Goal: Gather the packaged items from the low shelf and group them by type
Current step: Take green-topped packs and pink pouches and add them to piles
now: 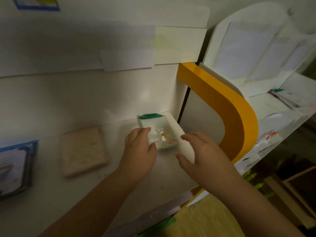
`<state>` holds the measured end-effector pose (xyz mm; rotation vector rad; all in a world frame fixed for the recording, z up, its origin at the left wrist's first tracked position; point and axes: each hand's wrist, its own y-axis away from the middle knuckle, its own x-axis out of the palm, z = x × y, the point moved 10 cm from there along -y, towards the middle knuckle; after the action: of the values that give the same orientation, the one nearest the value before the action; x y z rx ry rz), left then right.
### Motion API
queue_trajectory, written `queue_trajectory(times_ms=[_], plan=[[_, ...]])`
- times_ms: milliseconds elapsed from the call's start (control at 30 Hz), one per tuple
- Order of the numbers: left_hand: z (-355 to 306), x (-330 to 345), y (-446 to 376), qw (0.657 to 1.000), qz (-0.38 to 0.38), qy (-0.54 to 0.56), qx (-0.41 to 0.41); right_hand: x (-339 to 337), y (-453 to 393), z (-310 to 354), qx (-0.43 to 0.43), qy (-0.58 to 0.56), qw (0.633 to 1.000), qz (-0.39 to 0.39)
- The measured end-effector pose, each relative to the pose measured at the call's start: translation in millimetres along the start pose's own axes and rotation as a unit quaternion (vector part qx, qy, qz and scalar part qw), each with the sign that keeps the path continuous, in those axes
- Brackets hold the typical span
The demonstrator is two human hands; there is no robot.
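Note:
A clear packet with a green top strip (162,132) lies flat on the white shelf (130,183), near its right end. My left hand (139,151) rests on the packet's left edge with fingers curled over it. My right hand (201,153) hovers just right of the packet, fingers spread, over the shelf's white edge; it holds nothing. A beige square packet (83,151) lies to the left. A blue-edged packet (15,168) sits at the far left, cut off by the frame.
A curved yellow panel (239,120) rises right of the shelf. Beyond it a white shelf unit (280,120) holds another green-topped packet (280,98) and one with red print (268,135). Papers hang on the white wall (85,93) behind. A yellow-green surface (205,219) lies below.

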<state>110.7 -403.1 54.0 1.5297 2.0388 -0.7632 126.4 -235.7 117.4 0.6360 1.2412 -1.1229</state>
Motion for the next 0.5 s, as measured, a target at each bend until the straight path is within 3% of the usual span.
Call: queue_trajectory(times_ms=[167, 500], plan=[[-27, -27, 16, 0.996, -0.001, -0.034, 0.083, -11, 11, 6, -0.004, 0.006, 1.000, -0.023], [-101, -57, 53, 0.984, -0.062, -0.091, 0.138, -55, 43, -8, -0.055, -0.072, 0.992, -0.088]])
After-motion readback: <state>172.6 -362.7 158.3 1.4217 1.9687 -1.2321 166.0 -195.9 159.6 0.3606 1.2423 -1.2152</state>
